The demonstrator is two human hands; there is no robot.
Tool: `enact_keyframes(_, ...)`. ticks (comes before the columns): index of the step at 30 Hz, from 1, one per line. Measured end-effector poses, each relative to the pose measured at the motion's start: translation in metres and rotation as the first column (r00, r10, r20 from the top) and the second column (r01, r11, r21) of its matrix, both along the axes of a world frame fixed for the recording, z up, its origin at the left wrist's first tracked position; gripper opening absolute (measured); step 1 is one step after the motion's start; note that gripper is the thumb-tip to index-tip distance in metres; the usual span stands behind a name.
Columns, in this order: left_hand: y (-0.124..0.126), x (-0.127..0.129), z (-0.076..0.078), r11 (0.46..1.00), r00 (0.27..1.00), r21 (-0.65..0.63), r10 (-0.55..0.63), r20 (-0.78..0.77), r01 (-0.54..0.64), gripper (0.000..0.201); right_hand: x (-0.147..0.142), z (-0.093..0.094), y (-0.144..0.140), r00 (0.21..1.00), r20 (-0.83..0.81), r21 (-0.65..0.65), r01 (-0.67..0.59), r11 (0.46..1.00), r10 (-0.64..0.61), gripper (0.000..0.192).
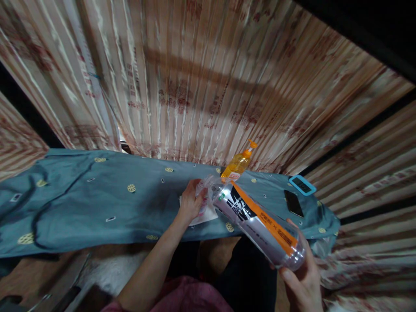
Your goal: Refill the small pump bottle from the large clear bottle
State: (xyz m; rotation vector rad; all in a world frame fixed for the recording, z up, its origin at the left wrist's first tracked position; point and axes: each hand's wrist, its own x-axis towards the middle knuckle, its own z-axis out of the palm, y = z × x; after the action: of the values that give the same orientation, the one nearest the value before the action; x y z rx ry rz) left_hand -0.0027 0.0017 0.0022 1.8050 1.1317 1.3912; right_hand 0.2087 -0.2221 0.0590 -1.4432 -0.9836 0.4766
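Observation:
A large clear plastic bottle [260, 227] with a silver, orange and black label lies tilted in the air. My right hand [303, 277] is closed round its base end at the lower right. The bottle's neck points up and left, towards my left hand [189, 203]. That hand is closed on a small clear plastic bottle [203, 195] with pinkish print, partly covered by my fingers. The large bottle's mouth meets or overlaps the small one; I cannot tell if they touch. Beneath my left hand is a white sheet [206, 218], perhaps paper.
An orange pump bottle [238, 164] stands just behind the large bottle. To the right are a black phone [293, 203] and a blue-framed digital clock [302, 185]. The narrow table wears a grey-green cloth [81, 195]; a patterned curtain [195, 86] hangs behind it.

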Motion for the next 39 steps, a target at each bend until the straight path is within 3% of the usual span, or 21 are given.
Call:
enact_keyframes(15,0.0,0.001,0.0,1.0,1.0,0.023,0.002,0.017,-0.002,0.04,-0.004,0.006,0.002,0.999,-0.021,-0.002,0.024,1.0,-0.024,0.1)
enact_keyframes(39,-0.001,0.0,0.0,1.0,1.0,0.005,0.001,0.011,-0.001,0.043,0.014,-0.012,0.0,0.999,0.041,0.056,-0.031,0.998,0.029,0.096)
